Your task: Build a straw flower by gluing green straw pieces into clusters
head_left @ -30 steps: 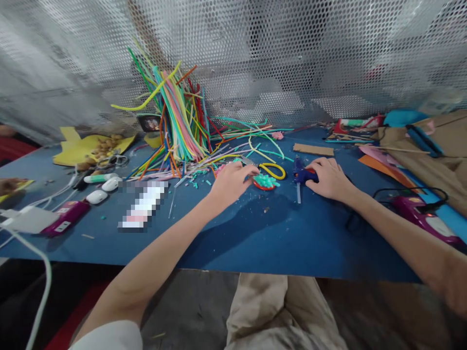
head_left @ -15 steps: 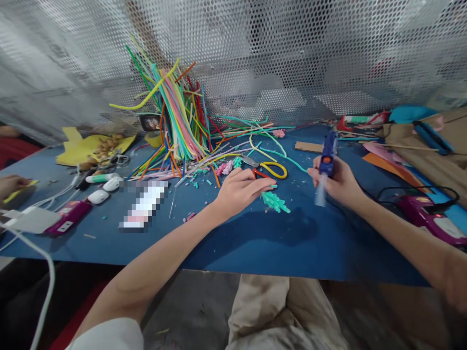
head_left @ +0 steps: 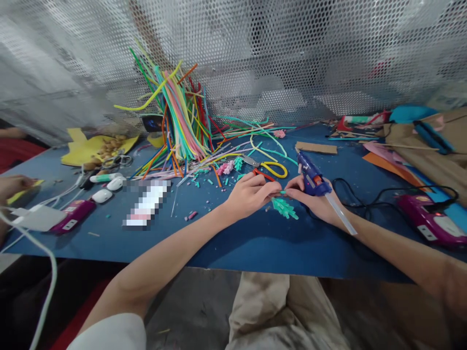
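Note:
My left hand (head_left: 251, 197) is closed, pinching a teal leafy sprig made of short pipe cleaner pieces (head_left: 285, 208); the sprig hangs just below the fingertips. My right hand (head_left: 315, 197) grips a blue glue gun (head_left: 309, 171), its nozzle tilted up to the left and a clear glue stick (head_left: 341, 214) poking out behind. Between the fingertips of both hands is a small teal piece (head_left: 283, 192), which the right thumb and finger seem to touch. Just behind my left hand lie scissors with yellow and red handles (head_left: 274, 169).
A tall bundle of coloured pipe cleaners (head_left: 178, 116) stands at the back. Cut bits and small pink and teal sprigs (head_left: 228, 167) lie near it. Purple power strips (head_left: 430, 218) with cables sit at both sides. Another person's hand (head_left: 16, 186) is at far left.
My right hand has moved left to meet my left hand, and the glue gun has swung from pointing away to tilting up-left. My left hand and the sprig have shifted slightly right.

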`<control>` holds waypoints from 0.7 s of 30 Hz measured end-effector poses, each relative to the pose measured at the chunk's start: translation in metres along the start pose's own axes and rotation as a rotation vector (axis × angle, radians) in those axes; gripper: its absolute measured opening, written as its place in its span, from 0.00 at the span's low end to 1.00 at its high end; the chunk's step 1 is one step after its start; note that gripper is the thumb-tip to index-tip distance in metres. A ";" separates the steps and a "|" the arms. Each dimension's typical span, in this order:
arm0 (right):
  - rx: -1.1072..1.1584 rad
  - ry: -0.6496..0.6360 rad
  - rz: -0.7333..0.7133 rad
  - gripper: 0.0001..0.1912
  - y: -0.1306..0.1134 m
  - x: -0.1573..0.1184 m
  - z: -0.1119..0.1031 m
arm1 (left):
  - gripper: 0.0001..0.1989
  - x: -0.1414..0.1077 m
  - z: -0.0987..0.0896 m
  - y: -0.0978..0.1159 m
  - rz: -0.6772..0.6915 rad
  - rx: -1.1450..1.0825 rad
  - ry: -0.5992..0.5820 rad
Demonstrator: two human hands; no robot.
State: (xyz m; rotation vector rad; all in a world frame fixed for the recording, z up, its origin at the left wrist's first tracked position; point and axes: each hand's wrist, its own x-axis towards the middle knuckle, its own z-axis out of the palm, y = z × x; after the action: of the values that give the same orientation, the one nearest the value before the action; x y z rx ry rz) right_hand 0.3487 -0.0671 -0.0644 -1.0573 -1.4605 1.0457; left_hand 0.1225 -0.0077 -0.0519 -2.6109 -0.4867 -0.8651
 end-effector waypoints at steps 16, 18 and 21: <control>-0.133 0.225 -0.002 0.22 0.000 0.010 -0.040 | 0.27 0.002 -0.003 0.003 -0.163 0.018 -0.220; -0.171 0.229 0.002 0.22 0.001 0.011 -0.045 | 0.22 0.001 -0.002 -0.002 -0.170 0.034 -0.225; -0.219 0.239 0.008 0.21 0.000 0.011 -0.045 | 0.19 0.001 -0.003 -0.007 -0.175 0.026 -0.206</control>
State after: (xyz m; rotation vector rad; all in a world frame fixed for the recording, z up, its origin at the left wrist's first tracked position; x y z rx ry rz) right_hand 0.3923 -0.0525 -0.0561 -1.2972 -1.3967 0.7474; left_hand 0.1185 -0.0024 -0.0473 -2.6769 -0.7869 -0.6370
